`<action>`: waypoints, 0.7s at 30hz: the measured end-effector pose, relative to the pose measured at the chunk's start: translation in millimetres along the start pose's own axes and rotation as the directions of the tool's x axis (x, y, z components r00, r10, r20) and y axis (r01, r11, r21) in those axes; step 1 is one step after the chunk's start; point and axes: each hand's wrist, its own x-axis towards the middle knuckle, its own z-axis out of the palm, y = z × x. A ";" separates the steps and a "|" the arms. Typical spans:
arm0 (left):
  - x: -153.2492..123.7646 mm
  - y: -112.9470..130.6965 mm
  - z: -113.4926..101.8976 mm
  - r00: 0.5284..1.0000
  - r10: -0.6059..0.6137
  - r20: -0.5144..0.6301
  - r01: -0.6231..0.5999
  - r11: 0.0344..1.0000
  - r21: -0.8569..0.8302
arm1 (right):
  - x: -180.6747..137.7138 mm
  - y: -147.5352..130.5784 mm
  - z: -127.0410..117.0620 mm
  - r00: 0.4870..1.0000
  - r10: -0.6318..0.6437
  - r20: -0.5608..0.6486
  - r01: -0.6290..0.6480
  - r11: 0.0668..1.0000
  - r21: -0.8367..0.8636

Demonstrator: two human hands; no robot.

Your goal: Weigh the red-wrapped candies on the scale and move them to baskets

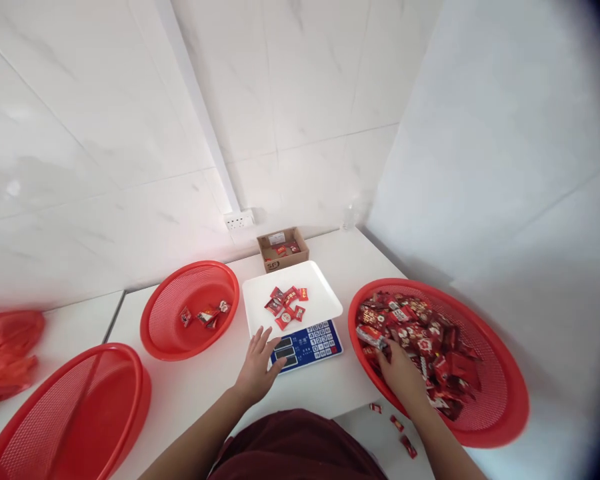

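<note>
My left hand (258, 365) is held open with fingers spread at the near left corner of a digital weighing scale (305, 348), partly over its display. Whether it touches the scale I cannot tell. On the scale's white tray (323, 300) lie several small red wrapped sweets (286, 308). To the right, my right hand (403, 375) reaches into a red mesh basket (517, 407) heaped with red packets. Its thumb and fingers are closed on a silver-and-red snack packet (371, 336) near the basket's left side.
Left of the scale, a red basket (153, 317) contains a few packets. A larger red basket (135, 373) stands nearer me, beside a red plastic bag (7, 353). Behind the scale is a cardboard box (283, 255) with sweets. Several sweets (397, 423) lie below the right basket.
</note>
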 end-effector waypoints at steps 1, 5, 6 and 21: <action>-3.6 -4.1 -1.2 1.000 -0.017 -0.017 0.017 1.000 -0.006 | -1.5 4.2 2.7 0.999 -0.039 -0.022 0.040 0.999 0.025; -21.0 -26.4 -4.6 0.980 -0.168 -0.106 0.158 0.983 -0.097 | -8.0 13.6 9.8 0.989 -0.140 -0.057 0.145 0.985 0.093; -26.1 -31.9 -5.7 0.967 -0.224 -0.119 0.206 0.968 -0.144 | -9.8 14.1 11.0 0.986 -0.150 -0.066 0.156 0.983 0.094; -71.4 -138.5 -131.9 0.579 -0.616 -0.534 0.721 0.693 -0.017 | -40.1 -3.0 16.9 0.980 -0.160 -0.118 0.155 0.986 -0.055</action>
